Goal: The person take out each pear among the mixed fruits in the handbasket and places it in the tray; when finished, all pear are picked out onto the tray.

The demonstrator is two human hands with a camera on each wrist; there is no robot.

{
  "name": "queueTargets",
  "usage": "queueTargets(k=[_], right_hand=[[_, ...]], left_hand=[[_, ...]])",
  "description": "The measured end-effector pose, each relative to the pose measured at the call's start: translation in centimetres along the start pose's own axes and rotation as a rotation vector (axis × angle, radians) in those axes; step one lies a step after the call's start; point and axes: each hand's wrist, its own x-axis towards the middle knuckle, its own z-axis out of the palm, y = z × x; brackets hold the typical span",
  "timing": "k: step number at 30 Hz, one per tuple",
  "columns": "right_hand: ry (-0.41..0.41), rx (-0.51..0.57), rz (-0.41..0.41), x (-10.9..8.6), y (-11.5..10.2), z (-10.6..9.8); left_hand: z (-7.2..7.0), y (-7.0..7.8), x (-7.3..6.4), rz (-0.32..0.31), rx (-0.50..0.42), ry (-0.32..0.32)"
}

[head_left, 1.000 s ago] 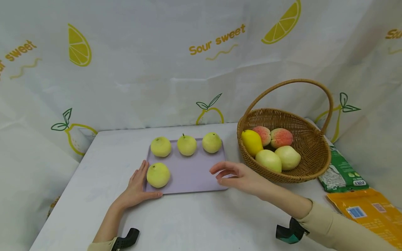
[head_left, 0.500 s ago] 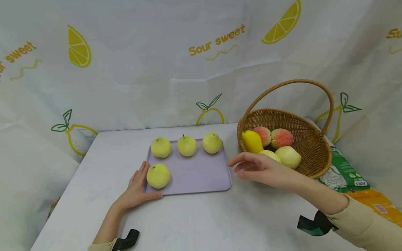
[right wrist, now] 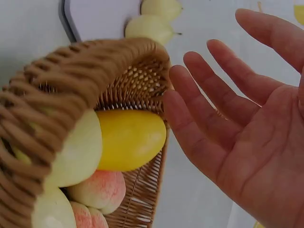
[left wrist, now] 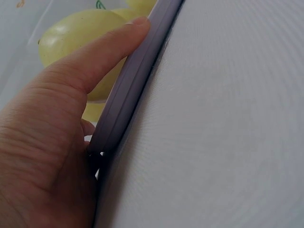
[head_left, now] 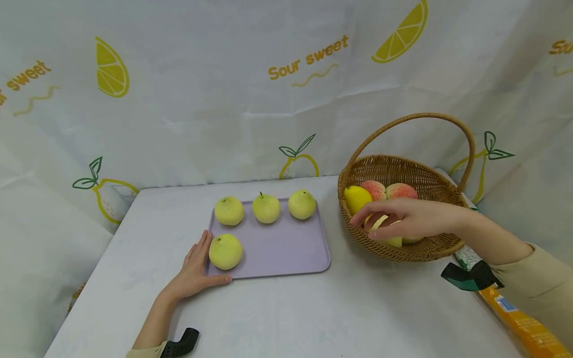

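Observation:
My left hand (head_left: pixel 193 272) rests at the near left corner of a lilac tray (head_left: pixel 279 251), fingers along its left side and thumb against the front rim. Beside that hand sits a round yellow-green pear (head_left: pixel 226 251); a row of similar pears (head_left: pixel 266 208) lines the tray's far edge. Over a wicker basket (head_left: pixel 403 254) hovers my right hand (head_left: pixel 409 219), fingers spread and slightly bent, holding nothing. In the right wrist view the basket holds a yellow mango (right wrist: pixel 133 140), pink-tinged peaches (right wrist: pixel 102 190) and pale green fruits (right wrist: pixel 78 152), partly hidden by the hand in the head view.
The basket's tall handle (head_left: pixel 418 115) arches above the fruit. Right of the basket lies an orange packet (head_left: pixel 524 323), with a green packet partly hidden by the right arm. A printed white cloth (head_left: pixel 201 99) hangs behind the table.
My right hand has moved right from over the tray's right end to above the basket's fruit. My left hand and the tray stay in place.

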Motion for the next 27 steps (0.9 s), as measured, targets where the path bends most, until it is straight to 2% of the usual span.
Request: queueTargets(k=[5,9,18,22,27], right_hand=[[-0.027,-0.140,0.003,0.2,1.2,-2.0],[-0.058,-0.200,0.056,0.5,2.2,-3.3],[-0.132,-0.188,0.221,1.1,4.2,-4.4],[-0.205,-0.178,0.309,1.5,4.9,-4.3],[-0.258,-0.179,0.325,2.1,5.4,-4.2]], left_hand=[[0.0,-0.1,0.0,0.003,0.001,0.003],[0.1,-0.2,0.0,-0.003,0.003,0.003],[0.1,0.0,0.1,-0.007,-0.003,0.000],[0.1,0.0,0.1,-0.015,-0.003,-0.002],[0.0,0.1,0.1,-0.013,-0.007,-0.001]])
